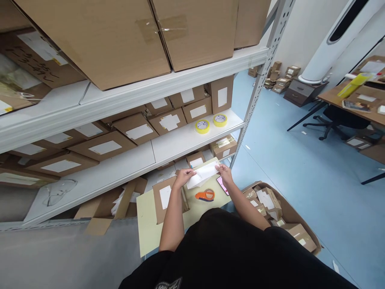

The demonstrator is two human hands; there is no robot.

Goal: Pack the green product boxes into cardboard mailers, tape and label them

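Between my two hands a white paper sheet (204, 172) is held out over the small pale-yellow table (146, 224). My left hand (184, 177) pinches its left end, and my right hand (225, 173) pinches the right end. Under the sheet on the table lies an orange tape dispenser (205, 195). A phone (222, 185) with a lit pinkish screen is beside my right wrist. To the left, partly behind my left forearm, a cardboard box (159, 206) with a white label rests on the table. Print on the sheet is too small to read.
Metal shelving (192, 136) filled with labelled cartons stands ahead, its upper shelf (210, 66) overhanging. Two yellow tape rolls (202, 126) lie on the middle shelf. At right, a large open carton (313, 249) of small boxes sits on the blue floor, with a desk (331, 94) beyond.
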